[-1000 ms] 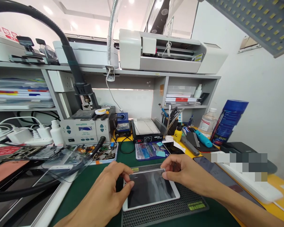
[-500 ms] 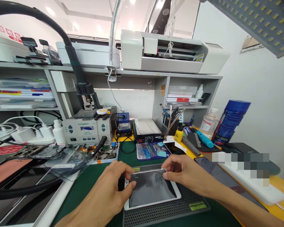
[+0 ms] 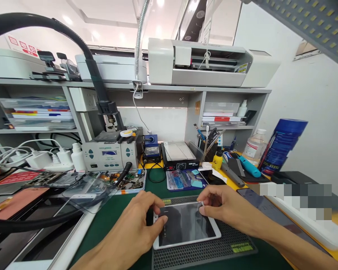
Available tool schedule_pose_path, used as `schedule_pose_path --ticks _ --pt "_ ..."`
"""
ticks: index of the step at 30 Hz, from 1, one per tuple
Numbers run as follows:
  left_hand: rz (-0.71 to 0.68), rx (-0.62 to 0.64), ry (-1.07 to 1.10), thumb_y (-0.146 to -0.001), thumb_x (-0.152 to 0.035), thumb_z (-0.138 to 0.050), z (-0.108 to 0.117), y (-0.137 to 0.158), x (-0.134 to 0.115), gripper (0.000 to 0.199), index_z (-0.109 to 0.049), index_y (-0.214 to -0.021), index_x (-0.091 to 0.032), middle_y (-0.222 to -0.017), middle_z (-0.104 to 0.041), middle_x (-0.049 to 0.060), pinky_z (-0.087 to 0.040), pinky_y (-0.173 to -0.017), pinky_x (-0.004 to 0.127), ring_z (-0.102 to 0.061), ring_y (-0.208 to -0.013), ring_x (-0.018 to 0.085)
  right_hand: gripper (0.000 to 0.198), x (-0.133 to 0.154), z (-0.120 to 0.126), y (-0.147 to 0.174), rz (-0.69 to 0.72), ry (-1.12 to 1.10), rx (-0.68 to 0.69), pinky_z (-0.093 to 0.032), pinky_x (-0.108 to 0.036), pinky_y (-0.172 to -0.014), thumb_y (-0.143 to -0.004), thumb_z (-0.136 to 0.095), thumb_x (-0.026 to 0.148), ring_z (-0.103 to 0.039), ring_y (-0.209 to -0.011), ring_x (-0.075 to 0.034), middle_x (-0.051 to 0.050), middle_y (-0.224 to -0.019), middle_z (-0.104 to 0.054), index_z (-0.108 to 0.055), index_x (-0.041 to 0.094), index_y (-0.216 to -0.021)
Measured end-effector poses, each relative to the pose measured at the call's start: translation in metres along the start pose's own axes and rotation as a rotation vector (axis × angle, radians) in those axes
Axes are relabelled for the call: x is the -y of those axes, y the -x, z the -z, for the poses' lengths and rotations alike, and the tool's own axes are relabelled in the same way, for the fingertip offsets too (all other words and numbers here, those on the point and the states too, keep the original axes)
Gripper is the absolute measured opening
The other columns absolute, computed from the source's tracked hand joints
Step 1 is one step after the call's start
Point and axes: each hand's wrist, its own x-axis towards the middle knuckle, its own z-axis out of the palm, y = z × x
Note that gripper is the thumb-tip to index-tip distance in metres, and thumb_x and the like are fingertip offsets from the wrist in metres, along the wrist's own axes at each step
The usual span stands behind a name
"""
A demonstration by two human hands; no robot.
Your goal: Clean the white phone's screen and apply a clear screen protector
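- The left hand (image 3: 142, 221) rests on the far left corner of a white-framed tablet (image 3: 187, 227), fingers curled loosely, thumb and fingertips pressing its glass edge.
- The right hand (image 3: 224, 208) touches the far right corner of the tablet, fingers bent and pinched at the edge; whether anything small sits between them cannot be told.
- The tablet lies flat, screen up, on a black honeycomb-textured work mat (image 3: 202, 253). Its long axis runs away from the person, leaning slightly left. The dark screen is glossy and reflective, with rounded white corners.
- The mat sits on a green bench surface (image 3: 112, 217).
- Just beyond the tablet lies a blue plastic tray of small parts (image 3: 186, 179).
- To the left, a clear glass panel (image 3: 87, 191) lies tilted over other flat screens.
- Farther back stand a grey soldering station (image 3: 109, 154) and a black heating plate (image 3: 180, 154) with a smooth metal top.
- A white film-cutting machine (image 3: 199, 63) sits on the grey shelf above.
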Motion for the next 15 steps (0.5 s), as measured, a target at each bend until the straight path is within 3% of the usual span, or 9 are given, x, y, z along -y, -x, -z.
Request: schedule_pose_path --ticks 15 --pt "-0.034 0.011 -0.044 -0.092 -0.037 -0.053 -0.0013 0.0009 -0.0005 0.013 -0.057 -0.098 -0.027 -0.097 -0.058 0.0 -0.04 -0.07 0.031 -0.053 -0.087 0.021 0.014 -0.006 -0.0018 -0.0017 0.009 0.008 -0.008 -0.041 -0.023 -0.061 -0.081 -0.07 0.031 -0.055 -0.072 -0.014 0.001 -0.079 -0.063 -0.068 0.02 -0.09"
